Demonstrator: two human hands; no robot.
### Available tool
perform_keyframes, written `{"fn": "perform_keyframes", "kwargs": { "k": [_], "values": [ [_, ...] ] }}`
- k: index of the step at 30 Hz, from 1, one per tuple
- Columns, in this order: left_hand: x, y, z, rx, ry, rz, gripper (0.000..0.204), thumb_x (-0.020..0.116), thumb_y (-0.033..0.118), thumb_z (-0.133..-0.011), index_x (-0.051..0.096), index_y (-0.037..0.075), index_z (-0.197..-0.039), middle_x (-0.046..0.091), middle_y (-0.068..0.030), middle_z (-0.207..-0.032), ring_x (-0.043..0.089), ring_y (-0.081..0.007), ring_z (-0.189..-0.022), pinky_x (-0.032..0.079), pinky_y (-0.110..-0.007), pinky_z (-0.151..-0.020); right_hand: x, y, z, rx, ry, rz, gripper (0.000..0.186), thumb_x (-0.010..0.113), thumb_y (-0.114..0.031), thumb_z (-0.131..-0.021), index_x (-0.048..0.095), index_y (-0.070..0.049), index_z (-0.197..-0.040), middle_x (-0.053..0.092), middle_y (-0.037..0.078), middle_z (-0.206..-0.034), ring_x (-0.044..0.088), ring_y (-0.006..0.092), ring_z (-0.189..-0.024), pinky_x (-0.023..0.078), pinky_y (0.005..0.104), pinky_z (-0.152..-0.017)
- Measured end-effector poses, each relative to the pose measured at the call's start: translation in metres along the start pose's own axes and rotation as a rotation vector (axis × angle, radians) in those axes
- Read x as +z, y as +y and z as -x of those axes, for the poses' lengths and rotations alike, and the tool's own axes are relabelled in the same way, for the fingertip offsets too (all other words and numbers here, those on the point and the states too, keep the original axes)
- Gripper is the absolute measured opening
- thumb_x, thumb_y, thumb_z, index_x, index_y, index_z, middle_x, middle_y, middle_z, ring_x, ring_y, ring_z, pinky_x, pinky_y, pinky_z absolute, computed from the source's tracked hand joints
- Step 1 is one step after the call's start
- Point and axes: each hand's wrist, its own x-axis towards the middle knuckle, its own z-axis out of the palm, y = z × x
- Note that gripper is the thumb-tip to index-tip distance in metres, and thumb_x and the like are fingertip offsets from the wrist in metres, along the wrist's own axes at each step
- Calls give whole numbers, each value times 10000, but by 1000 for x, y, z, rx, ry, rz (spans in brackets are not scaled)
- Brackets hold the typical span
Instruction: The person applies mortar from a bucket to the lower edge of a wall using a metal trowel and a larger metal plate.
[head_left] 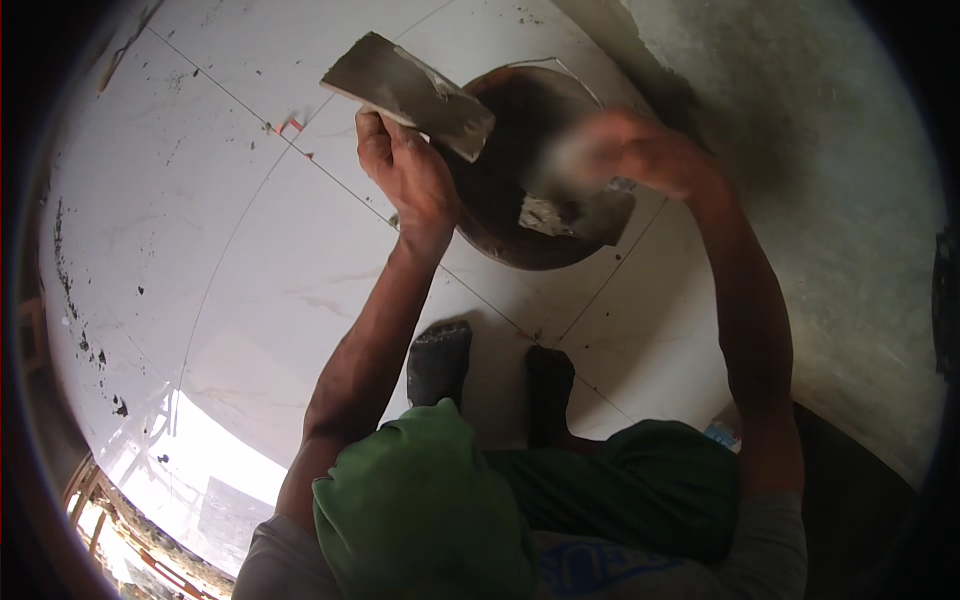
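Note:
My left hand [408, 175] is closed on the near edge of a rectangular tile piece [405, 85], raised and tilted, with grey mortar spread over its upper face. Below and to the right of it stands a dark round bucket [500, 248] with a thin wire handle. My right hand [640, 150], partly smeared by motion, is above the bucket's right side, its fingers curled. Under that hand, a trowel [612, 218] with lumpy mortar on its blade lies across the bucket's near right rim; its handle is hidden in the grip.
White floor tiles [270, 240] with dark joint lines and scattered mortar crumbs surround the bucket. A small red tile spacer [290, 127] sits at a joint crossing on the left. A grey plastered wall [840, 200] rises at the right. My dark-covered feet [440, 360] are near the bucket.

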Motion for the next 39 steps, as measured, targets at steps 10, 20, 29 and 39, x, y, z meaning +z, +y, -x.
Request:
{"fn": "perform_keyframes", "kwargs": {
  "k": [10, 20, 29, 39],
  "values": [
    [78, 56, 78, -892, -497, 408, 317, 477, 193, -1067, 617, -24, -1252, 697, -108, -1168, 687, -213, -1047, 565, -355, -934, 1, -19, 143, -431, 967, 481, 270, 719, -48, -918, 752, 2, -1182, 791, 95, -1027, 689, 161, -813, 553, 307, -750],
    [105, 38, 144, -758, -1072, 87, 295, 503, 155, -1027, 642, -24, -1215, 723, -112, -1126, 712, -193, -1022, 585, -335, -909, 58, 57, 211, -452, 1007, 946, 520, 686, 80, -760, 684, 29, -1278, 762, 174, -1213, 680, 260, -770, 554, 342, -676],
    [103, 27, 106, -752, -899, 189, 263, 471, 98, -1063, 666, -32, -1184, 739, -147, -1089, 750, -216, -931, 617, -343, -885, 29, 24, 249, -129, 1098, 362, 158, 703, -36, -950, 747, 5, -1096, 736, 89, -888, 622, 111, -693, 493, 286, -625],
    [87, 29, 129, -851, -1083, 224, 296, 504, 140, -1098, 652, -21, -1298, 740, -56, -1075, 681, -101, -944, 547, -256, -849, -11, 30, 207, -74, 837, -51, 108, 711, -47, -939, 720, 5, -845, 511, -83, -648, 449, 17, -632, 383, 251, -563]
  ]
}}
